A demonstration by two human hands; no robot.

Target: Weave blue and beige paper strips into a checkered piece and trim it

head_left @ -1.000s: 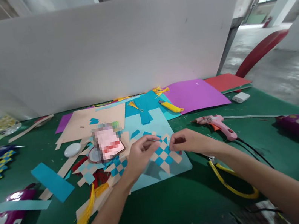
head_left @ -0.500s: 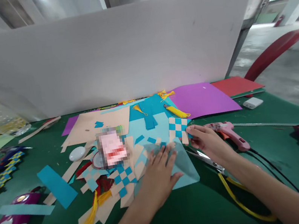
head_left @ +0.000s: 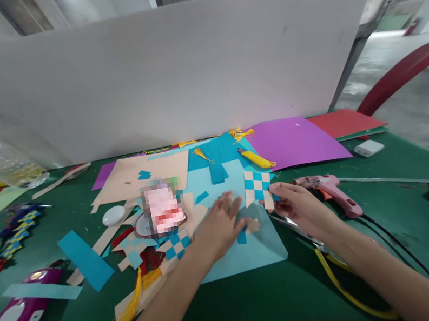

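My right hand (head_left: 293, 202) pinches the right edge of a small woven paper square (head_left: 258, 186) checked in blue and cream. It holds the square over the right part of a light blue paper sheet (head_left: 235, 264). My left hand (head_left: 225, 224) rests over the middle of that sheet, palm down with fingers spread. Small cream and blue paper scraps (head_left: 252, 225) lie by its thumb. Scissors with yellow handles (head_left: 332, 272) lie partly under my right hand and forearm. Left of my left hand is another blue-and-cream woven piece (head_left: 177, 245).
A pink glue gun (head_left: 337, 192) with a black cord lies at the right. Behind are a yellow cutter (head_left: 256, 159), purple paper (head_left: 297, 141) and a white board (head_left: 167, 75). Yellow tassels (head_left: 130, 311), a blue strip (head_left: 86, 259) and purple devices (head_left: 23, 310) lie to the left.
My left hand has shifted up and left on the sheet, and scraps near its fingers have moved down. My right hand still holds the woven square. The view has shifted slightly.
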